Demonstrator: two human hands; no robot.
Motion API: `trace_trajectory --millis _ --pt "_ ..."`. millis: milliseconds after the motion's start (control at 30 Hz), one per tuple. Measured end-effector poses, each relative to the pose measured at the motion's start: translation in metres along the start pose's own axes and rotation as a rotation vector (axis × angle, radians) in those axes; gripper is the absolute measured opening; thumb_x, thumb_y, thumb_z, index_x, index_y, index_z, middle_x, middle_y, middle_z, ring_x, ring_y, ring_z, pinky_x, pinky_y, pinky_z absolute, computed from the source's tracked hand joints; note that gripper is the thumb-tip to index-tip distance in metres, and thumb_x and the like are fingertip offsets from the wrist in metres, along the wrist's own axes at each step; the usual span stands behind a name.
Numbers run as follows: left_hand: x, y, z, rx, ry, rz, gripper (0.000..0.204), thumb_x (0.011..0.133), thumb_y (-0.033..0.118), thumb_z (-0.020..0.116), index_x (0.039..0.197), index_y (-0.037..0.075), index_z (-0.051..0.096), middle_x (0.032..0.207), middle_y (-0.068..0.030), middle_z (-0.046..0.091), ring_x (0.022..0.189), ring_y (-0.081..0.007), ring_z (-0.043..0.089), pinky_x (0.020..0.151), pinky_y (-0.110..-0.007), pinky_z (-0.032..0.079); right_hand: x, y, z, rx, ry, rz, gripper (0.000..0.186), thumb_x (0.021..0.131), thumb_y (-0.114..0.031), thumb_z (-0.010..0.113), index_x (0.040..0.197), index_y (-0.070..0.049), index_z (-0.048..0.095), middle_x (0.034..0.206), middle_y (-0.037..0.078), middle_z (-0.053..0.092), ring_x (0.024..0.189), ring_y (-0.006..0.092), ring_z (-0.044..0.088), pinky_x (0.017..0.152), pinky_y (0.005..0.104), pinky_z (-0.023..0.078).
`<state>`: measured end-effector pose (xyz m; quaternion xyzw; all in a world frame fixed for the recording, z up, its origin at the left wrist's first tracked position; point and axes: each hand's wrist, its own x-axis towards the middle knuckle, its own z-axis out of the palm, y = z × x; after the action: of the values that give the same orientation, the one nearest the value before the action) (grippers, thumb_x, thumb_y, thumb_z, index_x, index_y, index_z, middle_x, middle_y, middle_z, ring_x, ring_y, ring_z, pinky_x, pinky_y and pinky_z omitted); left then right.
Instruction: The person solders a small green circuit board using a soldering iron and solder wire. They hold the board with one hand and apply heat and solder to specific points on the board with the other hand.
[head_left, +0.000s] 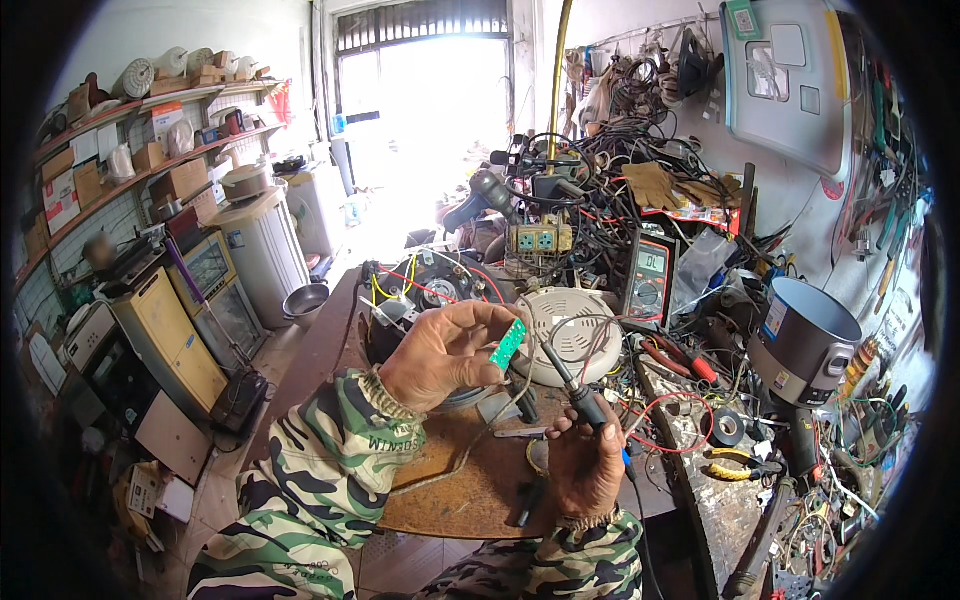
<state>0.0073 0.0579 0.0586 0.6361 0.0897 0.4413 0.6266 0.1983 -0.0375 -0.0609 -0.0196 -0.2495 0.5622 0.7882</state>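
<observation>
A small green circuit board (509, 343) is pinched between the thumb and fingers of my left hand (438, 352), held up above the bench. My right hand (588, 468) grips a soldering iron (586, 406) by its dark handle. The iron's slim tip points up and to the left, toward the board but apart from it. Behind my hands lies a cream round cover (572, 318) with slots. To its left sits an opened appliance base (432, 285) with red and yellow wires. A pale cord (462, 458) runs across the wooden bench (440, 508) below the board.
A multimeter (651, 278) stands behind the cover. At the right are a grey cooker body (806, 335), black tape (728, 428), yellow-handled pliers (735, 466) and heaped cables (640, 160). Loaded shelves (165, 172) and cabinets (178, 335) line the left side.
</observation>
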Motion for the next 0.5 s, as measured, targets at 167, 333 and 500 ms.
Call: trace_trajectory --millis 167,333,500 --pt "-0.001 0.004 -0.008 -0.124 -0.005 -0.061 0.066 0.079 0.018 0.086 0.132 -0.003 0.053 0.126 -0.0129 0.062 0.118 -0.023 0.062 0.105 -0.038 0.05 0.005 0.008 0.006 0.115 0.0 0.08 0.053 0.092 -0.029 0.072 0.134 -0.003 0.055 0.117 0.019 0.064 0.102 0.0293 0.064 0.092 0.0448 0.051" --pt "-0.002 0.006 -0.011 -0.222 -0.016 -0.089 0.068 0.081 0.02 0.084 0.135 -0.005 0.05 0.125 -0.0135 0.062 0.118 -0.0243 0.062 0.105 -0.041 0.051 0.009 0.012 0.01 0.113 0.005 0.113 0.053 0.092 -0.03 0.072 0.134 -0.004 0.054 0.116 0.018 0.064 0.101 0.029 0.065 0.094 0.0444 0.051" --pt "-0.001 0.005 -0.011 -0.238 -0.009 -0.079 0.069 0.081 0.019 0.085 0.135 -0.006 0.049 0.125 -0.0146 0.062 0.118 -0.0252 0.062 0.104 -0.04 0.052 0.01 0.013 0.012 0.106 -0.007 0.11 0.052 0.092 -0.03 0.072 0.134 -0.004 0.054 0.115 0.017 0.065 0.101 0.0286 0.065 0.095 0.0443 0.051"
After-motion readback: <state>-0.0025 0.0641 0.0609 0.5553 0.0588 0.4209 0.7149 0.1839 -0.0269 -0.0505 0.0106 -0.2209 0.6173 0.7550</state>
